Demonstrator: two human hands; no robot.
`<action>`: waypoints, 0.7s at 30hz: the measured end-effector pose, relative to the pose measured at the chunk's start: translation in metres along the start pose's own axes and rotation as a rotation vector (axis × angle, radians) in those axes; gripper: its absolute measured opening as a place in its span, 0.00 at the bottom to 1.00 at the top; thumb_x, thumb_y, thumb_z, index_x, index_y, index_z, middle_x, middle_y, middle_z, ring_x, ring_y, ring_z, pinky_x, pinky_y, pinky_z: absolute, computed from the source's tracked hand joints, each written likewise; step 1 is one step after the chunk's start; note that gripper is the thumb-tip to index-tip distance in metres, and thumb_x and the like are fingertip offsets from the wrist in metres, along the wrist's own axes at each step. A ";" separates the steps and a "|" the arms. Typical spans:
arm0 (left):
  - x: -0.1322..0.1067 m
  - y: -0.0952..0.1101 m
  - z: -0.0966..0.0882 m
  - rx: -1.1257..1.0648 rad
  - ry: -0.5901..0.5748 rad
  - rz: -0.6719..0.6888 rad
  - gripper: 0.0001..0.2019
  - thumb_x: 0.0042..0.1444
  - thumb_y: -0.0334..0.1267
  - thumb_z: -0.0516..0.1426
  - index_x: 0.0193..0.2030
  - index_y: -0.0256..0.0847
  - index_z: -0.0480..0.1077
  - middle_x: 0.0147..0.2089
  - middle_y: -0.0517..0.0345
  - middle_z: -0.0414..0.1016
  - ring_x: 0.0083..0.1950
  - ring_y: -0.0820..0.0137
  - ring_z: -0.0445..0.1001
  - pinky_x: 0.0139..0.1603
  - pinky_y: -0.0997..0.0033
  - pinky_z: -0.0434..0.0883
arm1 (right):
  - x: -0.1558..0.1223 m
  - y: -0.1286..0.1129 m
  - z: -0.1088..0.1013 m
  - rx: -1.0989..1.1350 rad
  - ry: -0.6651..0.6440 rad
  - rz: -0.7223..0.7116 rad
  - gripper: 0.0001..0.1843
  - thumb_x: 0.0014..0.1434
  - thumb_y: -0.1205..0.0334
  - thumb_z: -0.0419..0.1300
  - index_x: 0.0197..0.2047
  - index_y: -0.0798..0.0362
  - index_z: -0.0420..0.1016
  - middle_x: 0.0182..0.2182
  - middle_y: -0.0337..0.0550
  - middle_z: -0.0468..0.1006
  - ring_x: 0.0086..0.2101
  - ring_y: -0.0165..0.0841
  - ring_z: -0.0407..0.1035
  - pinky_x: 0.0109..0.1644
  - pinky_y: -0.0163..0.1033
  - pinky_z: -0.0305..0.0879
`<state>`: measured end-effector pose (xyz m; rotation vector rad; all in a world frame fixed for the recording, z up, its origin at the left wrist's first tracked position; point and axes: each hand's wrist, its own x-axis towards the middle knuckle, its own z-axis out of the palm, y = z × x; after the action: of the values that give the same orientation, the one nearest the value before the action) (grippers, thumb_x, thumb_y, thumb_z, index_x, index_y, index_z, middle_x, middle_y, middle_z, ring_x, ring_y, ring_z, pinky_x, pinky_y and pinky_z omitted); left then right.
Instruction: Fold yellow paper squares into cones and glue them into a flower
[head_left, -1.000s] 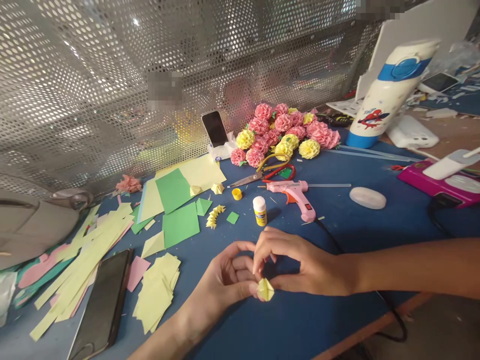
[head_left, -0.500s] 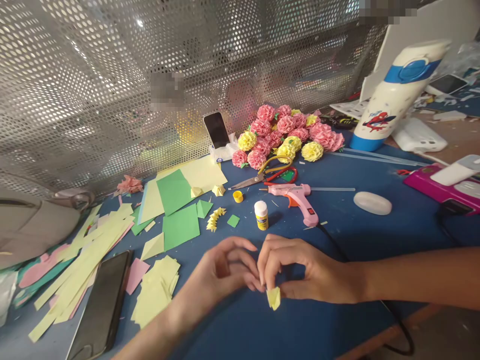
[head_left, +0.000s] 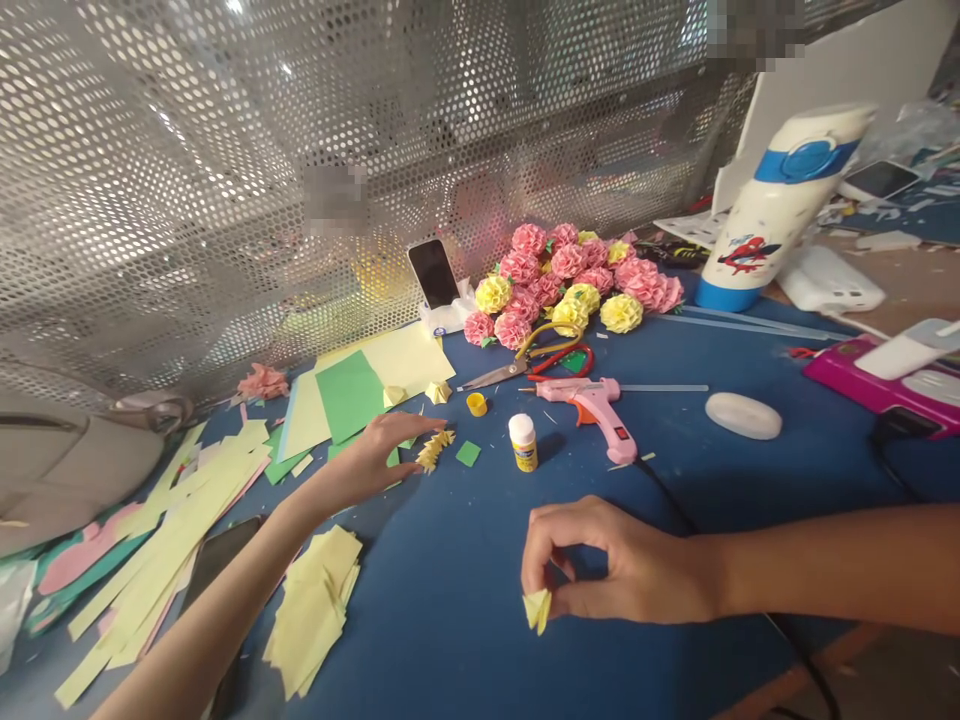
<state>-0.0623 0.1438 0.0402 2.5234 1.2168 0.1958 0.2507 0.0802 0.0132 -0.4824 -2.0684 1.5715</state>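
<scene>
Right hand pinches a small folded yellow paper piece between thumb and fingertips, low over the blue table near its front edge. Left hand is stretched out flat, fingers loosely spread and holding nothing, its tips just at a row of folded yellow petals. A glue bottle stands near them.
</scene>
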 end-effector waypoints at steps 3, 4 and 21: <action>0.004 0.001 0.001 -0.003 0.013 0.009 0.20 0.62 0.33 0.57 0.61 0.49 0.69 0.59 0.51 0.74 0.59 0.58 0.70 0.60 0.51 0.66 | 0.000 0.002 0.000 -0.009 -0.005 -0.006 0.08 0.59 0.59 0.66 0.36 0.55 0.77 0.34 0.40 0.79 0.30 0.26 0.66 0.35 0.32 0.63; 0.005 0.001 0.001 -0.006 0.014 0.014 0.19 0.62 0.32 0.57 0.59 0.48 0.70 0.58 0.52 0.75 0.58 0.59 0.71 0.59 0.53 0.67 | 0.001 0.002 -0.001 -0.011 -0.005 -0.005 0.08 0.59 0.59 0.66 0.36 0.55 0.77 0.34 0.40 0.79 0.30 0.26 0.66 0.35 0.31 0.63; 0.008 0.031 0.010 -0.008 -0.006 0.065 0.26 0.58 0.28 0.59 0.63 0.49 0.66 0.59 0.50 0.72 0.59 0.59 0.70 0.59 0.53 0.68 | 0.002 0.006 -0.002 -0.054 -0.025 -0.009 0.05 0.58 0.62 0.66 0.36 0.55 0.77 0.34 0.40 0.79 0.30 0.26 0.64 0.35 0.31 0.63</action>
<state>-0.0313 0.1298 0.0418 2.5567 1.1297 0.2085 0.2504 0.0839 0.0084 -0.4751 -2.1333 1.5273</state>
